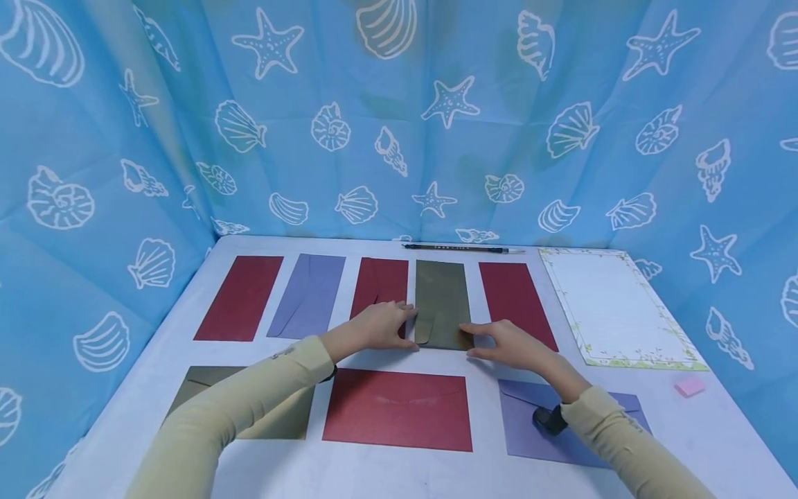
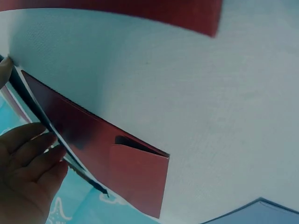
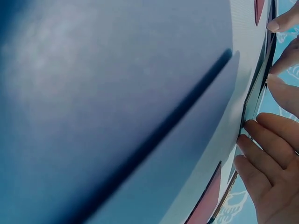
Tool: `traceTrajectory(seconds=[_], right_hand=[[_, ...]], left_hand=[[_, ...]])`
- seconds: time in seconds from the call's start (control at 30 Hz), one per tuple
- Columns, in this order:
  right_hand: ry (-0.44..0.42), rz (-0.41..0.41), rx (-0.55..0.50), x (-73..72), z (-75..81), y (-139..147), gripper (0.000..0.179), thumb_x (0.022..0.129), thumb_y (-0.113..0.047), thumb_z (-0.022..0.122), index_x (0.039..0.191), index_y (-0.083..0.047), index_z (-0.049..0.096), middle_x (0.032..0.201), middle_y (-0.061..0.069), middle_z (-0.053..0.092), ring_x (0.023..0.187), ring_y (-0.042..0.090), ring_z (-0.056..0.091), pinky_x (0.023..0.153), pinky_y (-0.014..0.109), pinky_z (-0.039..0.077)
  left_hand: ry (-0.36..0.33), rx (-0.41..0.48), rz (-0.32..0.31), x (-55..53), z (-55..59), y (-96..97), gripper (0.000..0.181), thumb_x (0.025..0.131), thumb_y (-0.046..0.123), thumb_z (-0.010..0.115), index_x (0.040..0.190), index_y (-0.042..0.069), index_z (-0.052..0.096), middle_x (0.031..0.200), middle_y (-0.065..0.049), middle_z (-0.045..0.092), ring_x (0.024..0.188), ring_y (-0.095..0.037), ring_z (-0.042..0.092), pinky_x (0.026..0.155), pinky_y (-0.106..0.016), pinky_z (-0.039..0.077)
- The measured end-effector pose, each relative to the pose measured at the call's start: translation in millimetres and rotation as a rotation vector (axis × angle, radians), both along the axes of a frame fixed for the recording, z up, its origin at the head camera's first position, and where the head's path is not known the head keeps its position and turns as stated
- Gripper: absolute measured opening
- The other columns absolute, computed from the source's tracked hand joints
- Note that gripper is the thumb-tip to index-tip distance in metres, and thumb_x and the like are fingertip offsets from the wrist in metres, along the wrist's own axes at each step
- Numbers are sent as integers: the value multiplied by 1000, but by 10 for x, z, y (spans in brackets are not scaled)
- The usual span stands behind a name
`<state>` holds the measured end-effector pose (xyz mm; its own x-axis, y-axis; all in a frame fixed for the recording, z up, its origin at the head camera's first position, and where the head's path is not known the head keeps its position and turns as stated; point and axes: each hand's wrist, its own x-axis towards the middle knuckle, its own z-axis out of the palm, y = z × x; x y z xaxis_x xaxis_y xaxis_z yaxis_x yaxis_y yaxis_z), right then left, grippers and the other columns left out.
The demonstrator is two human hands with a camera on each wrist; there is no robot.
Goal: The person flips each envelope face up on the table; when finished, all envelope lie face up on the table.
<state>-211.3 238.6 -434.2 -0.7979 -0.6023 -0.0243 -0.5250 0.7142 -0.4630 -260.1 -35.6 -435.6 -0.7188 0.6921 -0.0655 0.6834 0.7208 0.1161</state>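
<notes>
An olive-green envelope (image 1: pixel 441 294) lies upright in the back row between my two hands in the head view. My left hand (image 1: pixel 382 327) is at its lower left edge, over the lower part of a red envelope (image 1: pixel 383 281), with fingers extended. At the lower right edge, the fingertips of my right hand (image 1: pixel 512 345) touch the olive envelope. In the left wrist view, the left hand (image 2: pixel 30 165) has its fingers loosely straight beside the envelope edges. Relaxed, lightly bent fingers of the right hand (image 3: pixel 273 161) rest along the edge in the right wrist view.
More red envelopes (image 1: pixel 240 298) (image 1: pixel 517 301) and a purple one (image 1: pixel 307 294) fill the back row. In front lie olive (image 1: pixel 283 412), red (image 1: pixel 399 409) and purple (image 1: pixel 524 430) envelopes. A brush (image 1: pixel 455 247), bordered paper (image 1: pixel 623 305) and pink block (image 1: pixel 690 387) lie behind and right.
</notes>
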Motion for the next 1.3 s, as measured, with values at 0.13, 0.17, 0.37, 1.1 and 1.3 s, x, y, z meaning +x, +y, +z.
traceTrajectory(seconds=[0.13,0.17,0.37,1.1,1.3], right_hand=[[17,7,-2,5,-2,-3,53,87,-20,73,133,2,56,128,17,60,115,33,59,86,39,53],[27,10,-6,9,2,-4,53,87,-20,73,133,1,56,128,17,60,115,32,59,86,40,53],[60,7,-44,52,58,2,52,87,-18,72,134,-1,56,129,15,60,115,31,59,85,39,53],[32,9,7,97,4,-25,48,88,-21,71,131,-3,60,125,14,63,112,30,62,86,38,53],[38,-10,-35,109,99,53,50,87,-16,72,133,-2,58,118,14,67,54,10,50,55,22,47]], left_hand=[[-25,-4,-2,-3,-4,-4,72,83,51,71,138,8,53,139,-9,53,127,-21,51,96,-34,46],[-31,4,-8,1,4,-7,71,84,50,71,138,9,54,139,-9,53,127,-21,50,97,-34,46],[-53,46,-122,80,79,-6,60,89,43,67,138,11,55,140,-6,52,131,-19,47,101,-33,42],[-78,47,-205,174,19,24,55,91,39,66,137,11,55,137,-5,55,115,-15,60,92,-24,47],[-35,97,-244,169,63,65,57,91,40,66,138,10,55,136,-6,57,115,-16,60,92,-25,48]])
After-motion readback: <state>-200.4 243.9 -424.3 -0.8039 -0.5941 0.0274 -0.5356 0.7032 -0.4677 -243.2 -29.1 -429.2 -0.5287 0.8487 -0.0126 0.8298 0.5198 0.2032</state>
